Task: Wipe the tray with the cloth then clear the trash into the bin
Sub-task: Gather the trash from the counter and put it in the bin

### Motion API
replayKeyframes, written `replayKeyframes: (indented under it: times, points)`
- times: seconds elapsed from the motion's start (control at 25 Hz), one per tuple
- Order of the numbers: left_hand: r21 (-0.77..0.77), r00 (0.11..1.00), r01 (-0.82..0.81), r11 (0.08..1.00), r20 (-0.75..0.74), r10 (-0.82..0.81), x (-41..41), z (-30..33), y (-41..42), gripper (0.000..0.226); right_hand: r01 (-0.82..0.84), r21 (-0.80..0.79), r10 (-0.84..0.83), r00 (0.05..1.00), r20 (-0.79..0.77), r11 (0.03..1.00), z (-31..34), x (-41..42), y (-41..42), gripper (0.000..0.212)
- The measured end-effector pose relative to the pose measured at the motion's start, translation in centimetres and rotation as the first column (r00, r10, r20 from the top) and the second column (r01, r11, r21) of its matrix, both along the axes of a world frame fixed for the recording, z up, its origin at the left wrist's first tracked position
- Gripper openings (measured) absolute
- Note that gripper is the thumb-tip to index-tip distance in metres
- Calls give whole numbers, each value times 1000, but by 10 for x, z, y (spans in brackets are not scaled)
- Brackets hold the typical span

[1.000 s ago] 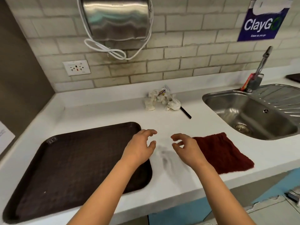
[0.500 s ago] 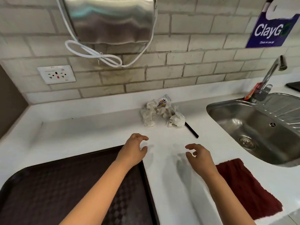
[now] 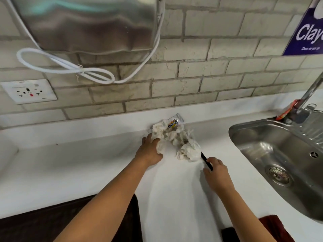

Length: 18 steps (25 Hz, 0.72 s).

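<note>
A heap of crumpled white tissues (image 3: 176, 138) with a small printed wrapper (image 3: 173, 123) lies on the white counter near the back wall. My left hand (image 3: 151, 151) rests against the heap's left side, fingers touching a tissue. My right hand (image 3: 215, 172) pinches the near end of a thin black stick (image 3: 203, 157) that lies beside the heap's right edge. The dark brown tray (image 3: 35, 222) shows only at the bottom left under my left forearm. A corner of the dark red cloth (image 3: 272, 226) shows at the bottom right. No bin is in view.
A steel sink (image 3: 279, 154) with a tap (image 3: 309, 95) fills the right side. A steel dispenser (image 3: 87, 23) with a looped white cable (image 3: 70, 69) hangs on the brick wall above. A wall socket (image 3: 28, 91) sits at the left.
Both hands moved forward from above the tray's edge and the cloth to the trash heap. The left hand now touches the tissues and the right hand has closed on the black stick.
</note>
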State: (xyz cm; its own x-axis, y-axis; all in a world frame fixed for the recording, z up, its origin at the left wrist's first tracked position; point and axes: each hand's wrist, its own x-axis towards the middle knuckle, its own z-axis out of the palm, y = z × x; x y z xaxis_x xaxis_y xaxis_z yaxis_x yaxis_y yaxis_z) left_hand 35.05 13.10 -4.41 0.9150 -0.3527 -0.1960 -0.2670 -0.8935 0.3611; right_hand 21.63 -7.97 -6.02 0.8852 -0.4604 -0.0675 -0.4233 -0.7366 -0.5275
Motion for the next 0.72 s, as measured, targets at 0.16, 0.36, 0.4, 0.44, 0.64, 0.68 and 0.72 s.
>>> replayKeyframes:
  times: [0.16,0.36,0.4,0.44,0.64,0.68,0.72]
  points:
    - [21,998,55,998,-9,-55,24,-16,-6,51,16,86,-15,1000,-15,996,-4,20,-6,34]
    - [-99,994,-31,995,104,42,12,-19,1,31,99,67,-95,993,-65,993,-1,11,-4,44]
    - [-146,992,-72,987,94,87,8,-19,4,29,115,67,-109,991,-82,991,0,6,-2,44]
    - [-216,987,-123,969,77,142,3,-19,7,27,129,68,-122,988,-99,989,2,0,0,45]
    - [-644,916,-370,670,-135,377,-28,-3,16,24,182,72,-172,976,-131,981,13,-37,8,42]
    - [-709,898,-419,567,-231,374,-37,2,17,26,186,89,-177,978,-107,978,17,-44,11,40]
    - [-755,882,-458,469,-320,346,-45,6,17,29,184,106,-176,981,-76,977,19,-50,14,38]
